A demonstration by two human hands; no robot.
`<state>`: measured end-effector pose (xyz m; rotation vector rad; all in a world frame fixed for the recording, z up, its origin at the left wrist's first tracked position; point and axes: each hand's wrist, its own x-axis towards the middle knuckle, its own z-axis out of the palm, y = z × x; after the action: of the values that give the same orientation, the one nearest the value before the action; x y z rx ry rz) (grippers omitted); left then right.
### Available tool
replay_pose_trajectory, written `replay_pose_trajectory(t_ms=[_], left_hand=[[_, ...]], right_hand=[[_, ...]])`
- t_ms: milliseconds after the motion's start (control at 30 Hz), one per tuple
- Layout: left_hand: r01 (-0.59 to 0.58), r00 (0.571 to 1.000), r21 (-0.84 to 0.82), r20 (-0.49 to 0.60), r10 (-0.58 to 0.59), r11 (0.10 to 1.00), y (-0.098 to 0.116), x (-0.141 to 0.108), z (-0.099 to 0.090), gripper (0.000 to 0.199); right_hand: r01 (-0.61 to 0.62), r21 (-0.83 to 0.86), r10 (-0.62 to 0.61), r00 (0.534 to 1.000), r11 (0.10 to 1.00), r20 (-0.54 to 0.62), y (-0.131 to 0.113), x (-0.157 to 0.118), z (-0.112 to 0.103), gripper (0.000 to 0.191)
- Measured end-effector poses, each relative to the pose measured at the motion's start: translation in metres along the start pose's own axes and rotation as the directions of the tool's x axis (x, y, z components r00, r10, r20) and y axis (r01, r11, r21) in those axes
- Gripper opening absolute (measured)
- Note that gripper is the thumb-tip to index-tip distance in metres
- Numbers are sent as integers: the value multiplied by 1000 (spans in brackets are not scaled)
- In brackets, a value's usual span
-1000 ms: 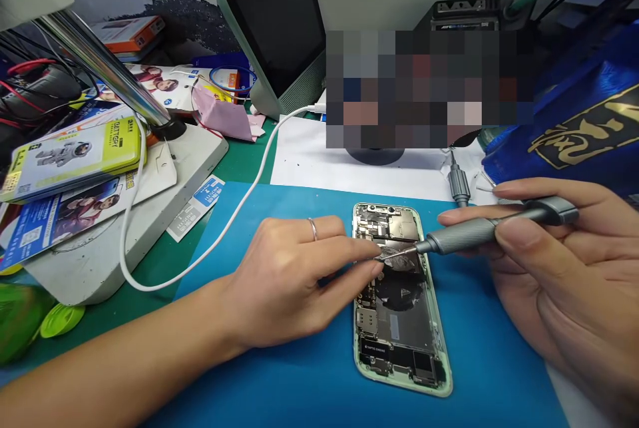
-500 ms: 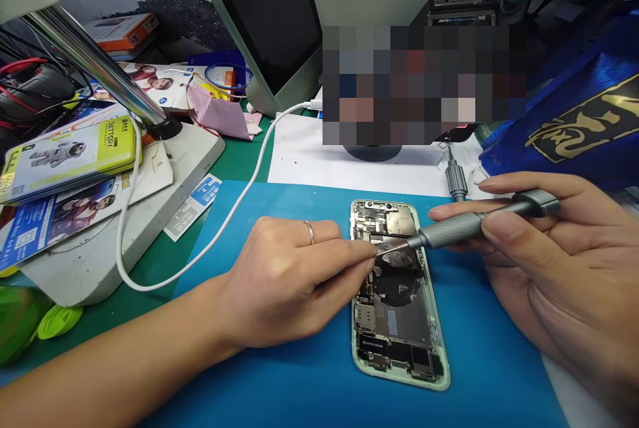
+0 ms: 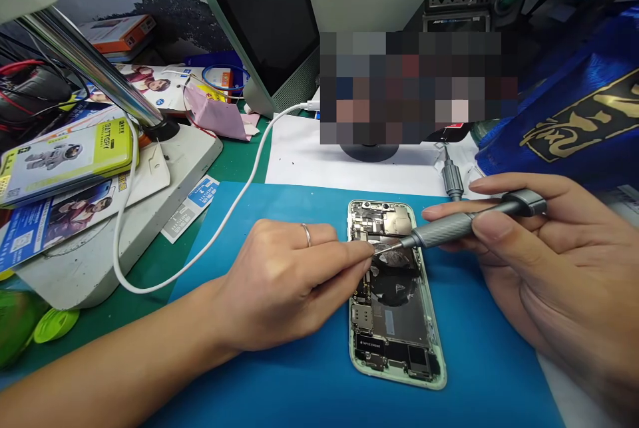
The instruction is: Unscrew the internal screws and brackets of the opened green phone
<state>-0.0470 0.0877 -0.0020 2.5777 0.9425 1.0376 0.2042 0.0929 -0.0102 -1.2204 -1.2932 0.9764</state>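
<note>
A blue mat (image 3: 309, 381) covered part of the green table (image 3: 114, 318); on it, between the left grip (image 3: 294, 281) and right grip (image 3: 559, 268), lay a phone (image 3: 399, 305), internals exposed, no screen fitted; opening judged complete, remaining work not determinable; the right grip was closed around a screwdriver (image 3: 444, 231); the left grip was pinched together at its tip, contents not visible, obstructing part of the phone; just beyond the right grip was a second driver (image 3: 452, 180); left of the left grip, a white cable (image 3: 116, 248) looped.

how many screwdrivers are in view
2: one screwdriver in the right hand, another beyond that hand on the white paper. More may be hidden by the blurring.
</note>
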Motion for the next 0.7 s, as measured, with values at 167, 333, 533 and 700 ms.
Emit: replay_pose_trajectory(t_ms=[167, 333, 533, 700], left_hand=[[12, 1000, -14, -22, -12, 1000, -1, 0, 0, 14], [28, 999, -49, -28, -30, 998, 0, 1, -1, 15], [25, 999, -50, -26, -27, 998, 1, 2, -1, 13], [33, 999, -40, -16, -34, 999, 1, 2, 0, 13]], right_hand=[[-46, -18, 46, 999, 999, -24, 2, -1, -1, 35], [-51, 15, 51, 999, 999, -17, 1, -3, -3, 35], [-35, 24, 35, 999, 999, -23, 0, -4, 0, 31], [-26, 25, 27, 999, 999, -33, 2, -3, 0, 30]])
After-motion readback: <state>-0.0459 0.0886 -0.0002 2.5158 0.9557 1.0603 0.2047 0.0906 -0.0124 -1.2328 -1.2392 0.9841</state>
